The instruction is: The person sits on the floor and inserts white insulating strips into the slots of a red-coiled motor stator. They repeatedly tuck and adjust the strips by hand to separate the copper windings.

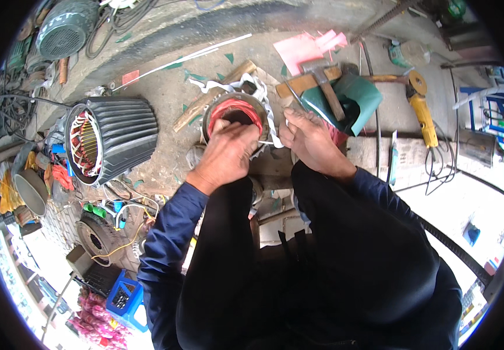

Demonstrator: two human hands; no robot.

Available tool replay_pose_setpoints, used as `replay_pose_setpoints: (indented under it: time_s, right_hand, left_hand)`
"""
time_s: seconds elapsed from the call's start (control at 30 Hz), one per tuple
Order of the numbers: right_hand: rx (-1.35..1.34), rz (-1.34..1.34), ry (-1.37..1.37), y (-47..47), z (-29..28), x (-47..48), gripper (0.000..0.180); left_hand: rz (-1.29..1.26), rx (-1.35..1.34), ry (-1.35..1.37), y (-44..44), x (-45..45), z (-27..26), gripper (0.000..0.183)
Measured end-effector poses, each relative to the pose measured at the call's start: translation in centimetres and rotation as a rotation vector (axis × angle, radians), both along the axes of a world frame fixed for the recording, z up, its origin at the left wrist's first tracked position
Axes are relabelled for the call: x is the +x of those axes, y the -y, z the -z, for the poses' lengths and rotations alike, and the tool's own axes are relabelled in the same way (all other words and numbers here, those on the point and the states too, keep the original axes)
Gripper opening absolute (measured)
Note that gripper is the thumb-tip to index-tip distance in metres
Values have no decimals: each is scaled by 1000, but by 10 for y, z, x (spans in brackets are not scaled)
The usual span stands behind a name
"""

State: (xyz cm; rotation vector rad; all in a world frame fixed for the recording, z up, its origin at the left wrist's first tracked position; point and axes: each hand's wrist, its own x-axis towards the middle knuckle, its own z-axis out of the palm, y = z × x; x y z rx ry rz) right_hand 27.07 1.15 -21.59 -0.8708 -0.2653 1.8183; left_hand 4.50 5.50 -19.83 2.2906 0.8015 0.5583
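Between my knees stands a motor stator (208, 114) with red windings (234, 105) around its dark bore. My left hand (230, 151) is over the near side of the opening, fingers bent down at the windings; its fingertips are hidden. White cloth tape (270, 114) loops around the stator's right side and runs to the curled fingers of my right hand (315, 142). The right thumb and forefinger are pinched together, just beside a thin metal tool (293, 91). Behind the stator lies a wooden stick (199, 107).
A finned motor housing (125, 135) with laced windings lies at left. To the right are a hammer (328, 92), green sheet (365, 103), pink sheet (297, 50), yellow angle grinder (424, 113) and utility knife (394, 157). A blue plastic stool (125, 302) stands lower left.
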Motion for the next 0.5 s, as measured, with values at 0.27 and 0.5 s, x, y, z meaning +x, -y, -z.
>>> replay_pose_setpoints:
  time_s: [0.27, 0.5]
  right_hand:
    - [315, -87, 710, -45, -20, 25, 22]
    - [534, 3, 1198, -63, -38, 102, 39]
  left_hand:
    - [-119, 40, 9, 17, 2, 3, 15]
    - [-162, 64, -1, 25, 1, 9, 20]
